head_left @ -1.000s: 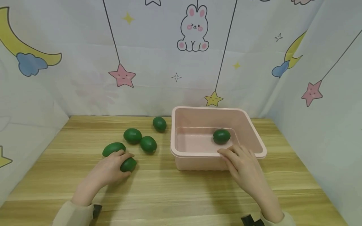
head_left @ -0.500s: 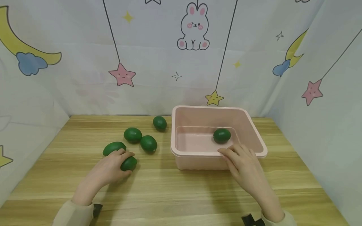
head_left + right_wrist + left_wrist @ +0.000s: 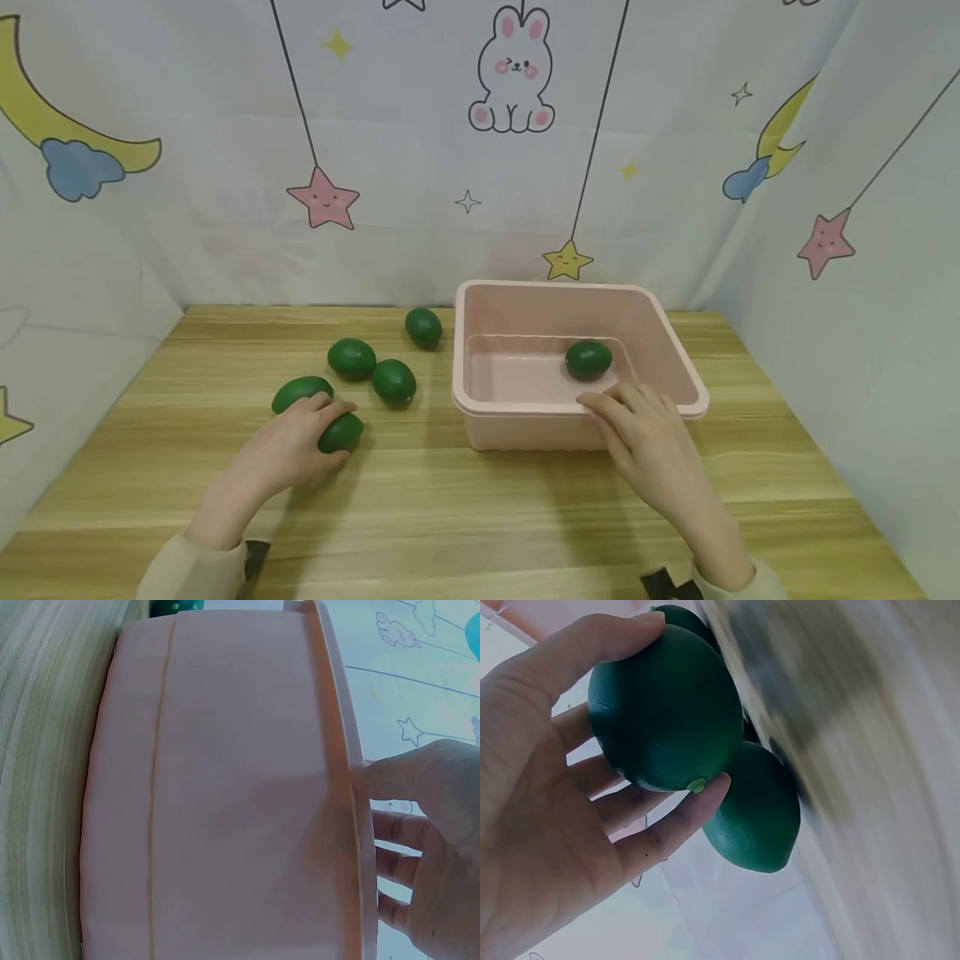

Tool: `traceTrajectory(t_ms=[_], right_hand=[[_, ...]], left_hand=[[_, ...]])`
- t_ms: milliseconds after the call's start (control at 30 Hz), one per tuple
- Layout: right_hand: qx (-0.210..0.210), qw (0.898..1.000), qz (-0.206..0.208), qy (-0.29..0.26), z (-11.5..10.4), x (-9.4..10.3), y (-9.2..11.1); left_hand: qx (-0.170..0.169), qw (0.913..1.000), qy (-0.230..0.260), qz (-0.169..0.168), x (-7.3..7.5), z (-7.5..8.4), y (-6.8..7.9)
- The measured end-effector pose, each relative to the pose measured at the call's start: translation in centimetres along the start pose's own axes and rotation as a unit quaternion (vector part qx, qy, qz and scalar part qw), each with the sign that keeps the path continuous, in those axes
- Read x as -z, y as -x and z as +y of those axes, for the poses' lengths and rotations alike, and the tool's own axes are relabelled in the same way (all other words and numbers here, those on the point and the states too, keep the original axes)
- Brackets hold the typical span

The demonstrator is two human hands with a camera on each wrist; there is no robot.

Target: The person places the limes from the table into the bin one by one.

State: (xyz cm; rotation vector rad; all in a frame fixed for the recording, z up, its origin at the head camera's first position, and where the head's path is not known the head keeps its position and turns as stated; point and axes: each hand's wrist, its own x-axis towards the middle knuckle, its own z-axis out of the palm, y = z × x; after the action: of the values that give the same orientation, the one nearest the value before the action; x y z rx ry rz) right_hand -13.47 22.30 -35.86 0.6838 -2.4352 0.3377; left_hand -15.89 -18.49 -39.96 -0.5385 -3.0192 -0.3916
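In the head view my left hand [image 3: 288, 446] grips a dark green lime [image 3: 341, 433] low over the table at left. The left wrist view has my thumb across one side of this lime [image 3: 667, 709], with fingers around the other. Right behind the hand lies a second lime [image 3: 302, 390], partly covered by it. My right hand [image 3: 652, 450] pinches the front rim of a pink plastic bin [image 3: 536, 433], thumb outside and fingers over the edge. One lime [image 3: 588, 360] rests on the bin's floor, toward the right.
Farther back, left of the bin, sit two limes side by side, one lime [image 3: 352, 359] and its neighbour lime [image 3: 393, 382]. Another lime [image 3: 423, 328] lies near the back edge. A white printed curtain [image 3: 405, 125] encloses the wooden table [image 3: 450, 517] behind and at both sides.
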Motion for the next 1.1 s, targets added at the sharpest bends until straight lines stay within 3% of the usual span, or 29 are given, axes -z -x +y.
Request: traceTrajectory(t_ms=[733, 1100], right_hand=[[0.001, 1.000, 0.000, 0.003, 0.1, 0.0, 0.0], [-0.007, 1.000, -0.010, 0.001, -0.1, 0.0, 0.0]], left_hand=[[-0.012, 0.9999, 0.000, 0.004, 0.8, 0.8, 0.1], [-0.020, 0.9994, -0.006, 0.026, 1.3, 1.4, -0.3]])
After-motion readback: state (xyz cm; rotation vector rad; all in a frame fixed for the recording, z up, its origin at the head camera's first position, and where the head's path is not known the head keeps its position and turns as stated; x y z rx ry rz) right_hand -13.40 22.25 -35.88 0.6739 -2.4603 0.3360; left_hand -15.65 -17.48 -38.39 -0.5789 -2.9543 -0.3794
